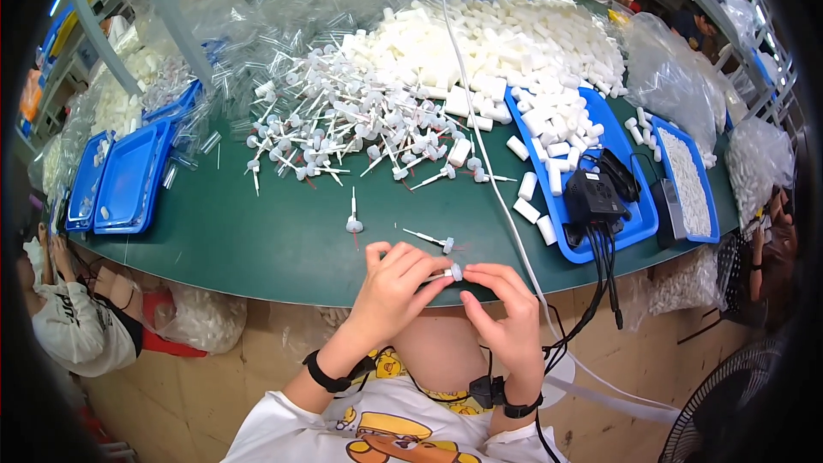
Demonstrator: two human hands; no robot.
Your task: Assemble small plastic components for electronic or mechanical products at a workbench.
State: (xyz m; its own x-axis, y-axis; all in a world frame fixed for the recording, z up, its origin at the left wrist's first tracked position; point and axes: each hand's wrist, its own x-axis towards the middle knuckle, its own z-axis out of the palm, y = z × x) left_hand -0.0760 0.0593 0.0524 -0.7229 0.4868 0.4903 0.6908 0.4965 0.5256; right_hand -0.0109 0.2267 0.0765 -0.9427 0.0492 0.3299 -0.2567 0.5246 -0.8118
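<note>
Just over the near table edge, my left hand (393, 287) is closed in a pinch on a small white-stemmed part with a round grey cap (456, 272). My right hand (507, 302) meets the cap from the other side. Its fingertips are at the cap, while its thumb stands apart with a gap. Two similar capped parts lie close by: one part (435, 241) right beyond my fingers, another part (353, 221) farther left with its thin stem pointing away. Thin reddish wires show at some caps.
Beyond lies a heap of capped parts (343, 111), then a large pile of white cylinders (514, 34) and clear plastic tubes (300, 9). At right, a blue tray (639, 227) holds cylinders and a black device (593, 195) with cables. A white cord (489, 150) crosses the table. Blue trays (133, 176) stand left.
</note>
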